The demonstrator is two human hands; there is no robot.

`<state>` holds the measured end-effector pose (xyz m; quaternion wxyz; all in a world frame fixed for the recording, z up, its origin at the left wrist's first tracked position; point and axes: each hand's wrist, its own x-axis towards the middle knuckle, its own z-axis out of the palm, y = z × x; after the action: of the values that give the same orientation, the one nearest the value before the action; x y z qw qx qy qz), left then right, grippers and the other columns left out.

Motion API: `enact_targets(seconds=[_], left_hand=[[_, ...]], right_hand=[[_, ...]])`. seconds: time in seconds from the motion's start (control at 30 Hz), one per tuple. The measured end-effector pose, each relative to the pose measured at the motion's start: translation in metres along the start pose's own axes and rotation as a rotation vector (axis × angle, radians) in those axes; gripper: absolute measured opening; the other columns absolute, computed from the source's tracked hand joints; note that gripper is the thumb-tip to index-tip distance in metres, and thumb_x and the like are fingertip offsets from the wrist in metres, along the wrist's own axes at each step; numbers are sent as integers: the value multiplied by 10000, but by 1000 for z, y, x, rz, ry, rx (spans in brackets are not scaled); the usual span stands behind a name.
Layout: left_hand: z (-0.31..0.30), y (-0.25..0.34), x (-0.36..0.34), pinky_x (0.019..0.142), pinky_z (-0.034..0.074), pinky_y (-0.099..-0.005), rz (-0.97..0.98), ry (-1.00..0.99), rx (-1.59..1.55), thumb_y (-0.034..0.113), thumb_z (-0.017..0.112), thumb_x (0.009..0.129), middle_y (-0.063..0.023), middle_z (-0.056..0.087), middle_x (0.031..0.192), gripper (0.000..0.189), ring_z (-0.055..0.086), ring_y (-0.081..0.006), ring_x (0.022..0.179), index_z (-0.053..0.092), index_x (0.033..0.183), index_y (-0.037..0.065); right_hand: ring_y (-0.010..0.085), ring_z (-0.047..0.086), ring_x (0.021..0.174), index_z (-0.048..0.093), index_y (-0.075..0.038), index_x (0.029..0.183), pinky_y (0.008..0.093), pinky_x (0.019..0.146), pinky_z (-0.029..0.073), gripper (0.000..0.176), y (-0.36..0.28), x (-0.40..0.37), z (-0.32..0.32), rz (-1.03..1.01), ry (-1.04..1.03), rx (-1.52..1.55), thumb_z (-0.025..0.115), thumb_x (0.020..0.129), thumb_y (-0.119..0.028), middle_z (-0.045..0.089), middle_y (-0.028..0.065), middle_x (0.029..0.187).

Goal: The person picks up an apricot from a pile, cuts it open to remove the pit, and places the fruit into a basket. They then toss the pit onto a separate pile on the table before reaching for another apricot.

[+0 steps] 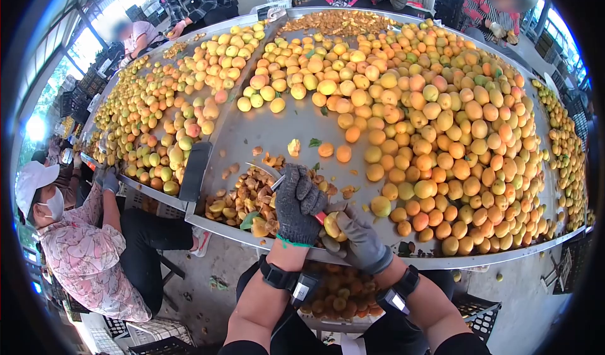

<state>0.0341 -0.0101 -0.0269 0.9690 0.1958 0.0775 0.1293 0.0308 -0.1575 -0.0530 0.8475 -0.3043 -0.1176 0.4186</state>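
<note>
My left hand point(299, 205), in a dark knitted glove, is closed around a curved knife. Its thin hooked blade point(261, 170) sticks out to the upper left, and the red end point(321, 217) of the handle shows on the right side of the fist. In a grey coated glove, my right hand point(364, 240) grips a yellow apricot point(334, 226) close beside that red end. Below and left of the blade lies a heap of cut apricot pieces point(242, 199) with a green leaf on it. Both hands are over the near edge of the metal table point(271, 128).
A large pile of whole apricots point(441, 128) covers the table's right side. A metal divider point(244, 71) separates another pile point(151, 115). Between my knees is a crate of apricots point(343, 292). A co-worker point(88, 248) sits at left; several others work along the far side.
</note>
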Motion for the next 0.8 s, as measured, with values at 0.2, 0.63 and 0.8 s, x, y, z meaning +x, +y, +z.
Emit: enact_targets(seconds=[0.2, 0.63, 0.8], left_hand=[[-14, 0, 7, 384, 281, -230, -110, -69, -210, 283, 509, 981, 69, 383, 587, 181, 328, -67, 395, 574, 918, 126], [-7, 5, 8, 370, 240, -232, 177, 165, 292, 236, 605, 931, 45, 410, 576, 120, 304, -66, 408, 587, 907, 120], [-5, 20, 10, 358, 245, -221, 327, 194, 461, 212, 605, 932, 42, 402, 559, 107, 318, -61, 414, 582, 897, 114]], right_hand=[[78, 438, 545, 462, -140, 1157, 195, 465, 338, 275, 0, 1, -5, 86, 28, 138, 457, 998, -364, 579, 92, 892], [195, 572, 690, 644, -33, 1003, 334, 665, 466, 391, -34, -1, 11, 85, 310, -1261, 689, 852, -391, 616, 126, 782], [300, 605, 748, 650, -59, 1003, 386, 689, 482, 309, -8, 0, -23, -87, 231, -1458, 632, 887, -345, 634, 157, 831]])
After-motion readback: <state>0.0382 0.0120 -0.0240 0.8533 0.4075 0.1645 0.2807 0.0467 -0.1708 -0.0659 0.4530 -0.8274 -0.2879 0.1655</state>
